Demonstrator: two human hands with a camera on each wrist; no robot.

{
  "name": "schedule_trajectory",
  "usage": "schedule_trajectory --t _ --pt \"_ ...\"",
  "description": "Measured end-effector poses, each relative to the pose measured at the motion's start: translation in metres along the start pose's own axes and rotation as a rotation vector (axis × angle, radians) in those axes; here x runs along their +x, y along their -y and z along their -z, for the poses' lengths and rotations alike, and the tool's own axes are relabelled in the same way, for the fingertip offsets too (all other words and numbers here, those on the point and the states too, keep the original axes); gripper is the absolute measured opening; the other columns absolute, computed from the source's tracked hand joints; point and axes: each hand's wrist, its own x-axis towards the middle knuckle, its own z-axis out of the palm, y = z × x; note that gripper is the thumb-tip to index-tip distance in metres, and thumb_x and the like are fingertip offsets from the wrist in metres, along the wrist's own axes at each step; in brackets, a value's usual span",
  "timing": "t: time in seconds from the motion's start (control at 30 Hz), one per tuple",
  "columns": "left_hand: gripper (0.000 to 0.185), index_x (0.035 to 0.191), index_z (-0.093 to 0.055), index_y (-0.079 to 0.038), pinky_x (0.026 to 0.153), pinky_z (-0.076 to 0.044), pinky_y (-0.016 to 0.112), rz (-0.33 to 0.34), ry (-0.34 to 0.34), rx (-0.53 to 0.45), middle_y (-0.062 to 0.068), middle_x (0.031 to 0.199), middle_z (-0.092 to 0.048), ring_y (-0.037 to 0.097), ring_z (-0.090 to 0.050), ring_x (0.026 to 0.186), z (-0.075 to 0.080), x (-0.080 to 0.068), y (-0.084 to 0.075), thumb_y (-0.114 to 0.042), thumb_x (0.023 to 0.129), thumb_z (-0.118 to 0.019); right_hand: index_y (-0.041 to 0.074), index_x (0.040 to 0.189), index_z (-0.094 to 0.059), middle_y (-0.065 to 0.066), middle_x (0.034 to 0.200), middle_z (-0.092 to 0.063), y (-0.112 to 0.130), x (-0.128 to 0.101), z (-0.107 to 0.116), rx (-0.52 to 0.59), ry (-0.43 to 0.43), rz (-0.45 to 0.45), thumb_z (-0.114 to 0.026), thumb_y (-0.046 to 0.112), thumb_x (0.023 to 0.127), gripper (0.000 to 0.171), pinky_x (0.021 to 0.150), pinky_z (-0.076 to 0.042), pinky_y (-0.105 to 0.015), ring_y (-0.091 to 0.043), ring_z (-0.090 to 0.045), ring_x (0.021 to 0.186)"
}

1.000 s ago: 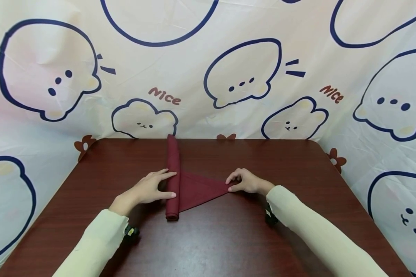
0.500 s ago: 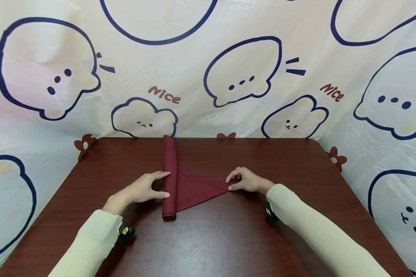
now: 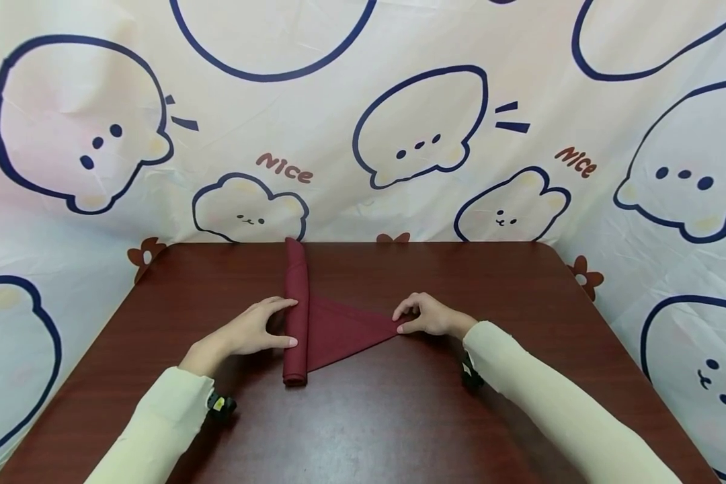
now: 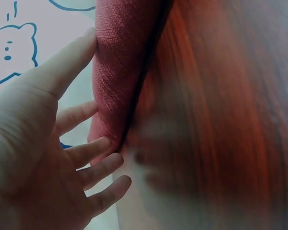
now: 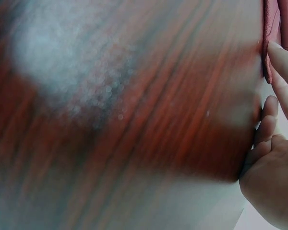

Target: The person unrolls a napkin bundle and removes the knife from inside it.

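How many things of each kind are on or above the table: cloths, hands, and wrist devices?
Dark red cloth, partly rolled: 1
Hands, left hand and right hand: 2
Black wrist devices, one under the left sleeve, one under the right: 2
Total: 5, all at the brown table.

Cream long sleeves (image 3: 556,403); small black wrist cameras (image 3: 220,405) underneath.

head: above, facing forward-down over counter (image 3: 399,417)
wrists: very close — blurred
shared: red cloth (image 3: 333,329) on counter
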Motion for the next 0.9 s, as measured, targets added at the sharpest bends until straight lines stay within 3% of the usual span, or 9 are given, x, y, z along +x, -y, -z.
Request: schedule_trajectory --t 0.47,0.9 --pt "0.077 0.153 -0.043 -0.015 0.109 -0.035 0.072 -0.003 -0.068 0.043 0.025 0.163 -0.027 0.049 -0.027 0.148 -0.002 0.010 -0.019 -0.048 0.090 -0.072 0.008 0.101 -0.076 -0.009 0.105 -0.064 -0.001 -0.002 -0.001 -0.002 0.002 0.003 -0.079 0.012 0.088 0.013 0.084 -0.038 -0.031 -0.019 -0.046 0.095" --pt "0.073 0.151 -0.047 -0.018 0.114 -0.028 0.072 0.011 -0.048 0.149 0.025 0.163 -0.029 0.049 -0.028 0.148 -0.015 0.018 -0.037 -0.048 0.089 -0.071 0.009 0.102 -0.076 -0.008 0.106 -0.066 0.004 -0.002 0.000 -0.006 0.003 -0.001 -0.078 0.011 0.088 0.014 0.086 -0.038 -0.031 -0.018 -0.046 0.096"
